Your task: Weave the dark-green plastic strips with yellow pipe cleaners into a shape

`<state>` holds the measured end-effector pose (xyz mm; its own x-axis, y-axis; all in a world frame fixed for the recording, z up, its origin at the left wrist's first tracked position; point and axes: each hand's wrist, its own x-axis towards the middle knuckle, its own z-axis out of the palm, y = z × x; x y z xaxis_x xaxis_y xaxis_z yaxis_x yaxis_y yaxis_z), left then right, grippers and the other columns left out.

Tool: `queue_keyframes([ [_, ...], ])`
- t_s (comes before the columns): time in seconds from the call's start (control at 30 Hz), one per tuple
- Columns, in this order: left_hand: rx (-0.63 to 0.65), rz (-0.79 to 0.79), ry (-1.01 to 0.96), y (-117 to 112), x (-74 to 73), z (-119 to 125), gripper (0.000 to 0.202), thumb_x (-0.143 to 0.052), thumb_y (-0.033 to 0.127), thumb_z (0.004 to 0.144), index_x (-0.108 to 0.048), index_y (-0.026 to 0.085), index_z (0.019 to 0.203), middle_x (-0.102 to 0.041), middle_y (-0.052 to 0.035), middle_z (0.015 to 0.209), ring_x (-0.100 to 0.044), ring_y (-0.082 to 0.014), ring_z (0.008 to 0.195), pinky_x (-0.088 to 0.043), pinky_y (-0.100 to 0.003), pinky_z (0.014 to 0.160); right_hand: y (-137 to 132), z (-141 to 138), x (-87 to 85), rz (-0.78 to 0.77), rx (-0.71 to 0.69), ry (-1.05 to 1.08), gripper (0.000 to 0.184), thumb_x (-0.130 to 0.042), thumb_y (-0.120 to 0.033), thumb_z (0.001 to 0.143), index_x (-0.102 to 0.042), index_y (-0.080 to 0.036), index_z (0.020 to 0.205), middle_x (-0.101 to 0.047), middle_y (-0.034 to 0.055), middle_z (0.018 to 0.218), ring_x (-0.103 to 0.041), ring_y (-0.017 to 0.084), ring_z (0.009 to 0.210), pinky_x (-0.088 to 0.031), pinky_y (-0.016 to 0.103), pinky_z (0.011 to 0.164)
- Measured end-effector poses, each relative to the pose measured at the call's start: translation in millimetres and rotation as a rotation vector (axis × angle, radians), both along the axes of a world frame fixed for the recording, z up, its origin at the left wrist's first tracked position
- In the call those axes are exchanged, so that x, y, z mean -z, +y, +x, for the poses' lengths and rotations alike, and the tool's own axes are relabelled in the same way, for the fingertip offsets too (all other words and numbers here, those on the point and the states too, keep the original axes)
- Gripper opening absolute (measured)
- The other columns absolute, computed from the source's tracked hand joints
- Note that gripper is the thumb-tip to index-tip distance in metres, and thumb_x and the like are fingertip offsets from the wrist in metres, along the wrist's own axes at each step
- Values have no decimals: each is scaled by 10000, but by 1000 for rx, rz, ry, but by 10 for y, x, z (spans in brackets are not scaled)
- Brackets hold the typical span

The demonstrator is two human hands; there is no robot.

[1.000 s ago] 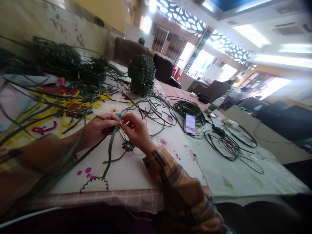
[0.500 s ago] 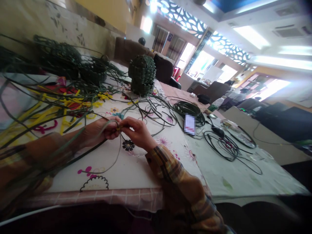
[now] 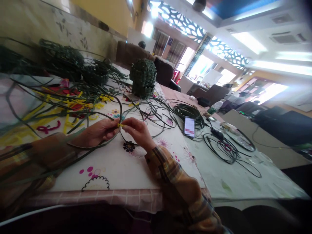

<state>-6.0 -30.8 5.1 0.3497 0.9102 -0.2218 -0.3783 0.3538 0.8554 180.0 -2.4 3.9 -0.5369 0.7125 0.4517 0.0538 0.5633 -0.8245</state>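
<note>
While the left hand (image 3: 98,131) pinches a long, flexible, dark-green strip (image 3: 121,110), the right hand (image 3: 138,131), closed on a short yellow tie (image 3: 120,125), should keep it snug.

From where I stand, the green strand (image 3: 121,109) looped up near the middle looks like smooth plastic, dully shining; the far woven piece (image 3: 143,76) is rough and ridged. Yellow stems (image 3: 106,97) on the left look matt and fuzzy. The near tablecover (image 3: 136,175) seems smooth, the right sleeve (image 3: 175,172) matt cloth.
</note>
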Motion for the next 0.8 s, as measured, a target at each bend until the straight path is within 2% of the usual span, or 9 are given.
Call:
queue_keyframes([
  [0.07,-29,69,65,-26,-25,15,280,-690,362,865,-618,134,720,-482,7,551,-359,-36,370,-257,-98,289,26,4,14,-270,-60,64,333,-537,-491,933,-625,-172,899,-646,27,799,-571,110,678,-492,261,681],
  [0.13,-36,104,115,-45,-37,28,296,-707,374,851,-622,128,710,-509,-4,553,-384,-42,374,-267,-106,290,37,13,25,-422,-127,73,393,-555,-537,908,-622,-159,825,-634,16,742,-549,92,621,-470,242,635],
  [0.3,-12,129,147,-50,-32,49,341,-734,407,822,-604,136,663,-549,-21,547,-409,-57,365,-277,-135,290,14,13,36,-618,-230,122,355,-764,-477,745,-618,-158,798,-621,-20,690,-546,84,595,-454,229,606],
  [0.4,2,134,147,-41,-34,49,339,-751,411,806,-600,141,667,-551,-17,535,-416,-61,363,-282,-141,295,3,4,44,-692,-233,158,361,-801,-457,703,-622,-157,797,-626,-22,685,-546,84,591,-451,224,594],
  [0.57,21,163,154,-30,3,36,345,-760,440,791,-596,149,705,-575,-22,548,-437,-73,364,-291,-151,299,12,14,59,-831,-297,197,349,-797,-426,715,-604,-158,826,-608,-22,698,-537,79,574,-440,222,577],
  [0.63,31,176,166,-31,20,35,335,-748,439,804,-598,152,717,-577,-22,550,-448,-76,366,-290,-152,302,16,17,57,-835,-310,175,343,-798,-405,704,-581,-164,817,-584,-31,684,-517,78,567,-431,224,575],
  [0.7,36,172,179,-36,26,36,324,-736,430,817,-599,153,719,-577,-20,553,-442,-73,363,-281,-153,303,13,9,52,-769,-302,130,326,-768,-403,716,-552,-174,798,-561,-34,675,-497,84,572,-423,230,577],
  [0.77,32,148,186,-41,21,35,321,-743,421,811,-602,150,710,-570,-17,554,-425,-64,361,-274,-151,308,-2,-13,49,-573,-219,80,276,-706,-387,755,-515,-188,773,-532,-35,668,-472,91,581,-407,234,577],
  [0.8,34,127,187,-42,17,33,323,-752,419,803,-605,148,704,-558,-12,549,-414,-60,362,-269,-149,311,-12,-28,50,-415,-146,40,238,-669,-359,779,-499,-194,757,-519,-33,669,-464,96,595,-403,236,586],
])
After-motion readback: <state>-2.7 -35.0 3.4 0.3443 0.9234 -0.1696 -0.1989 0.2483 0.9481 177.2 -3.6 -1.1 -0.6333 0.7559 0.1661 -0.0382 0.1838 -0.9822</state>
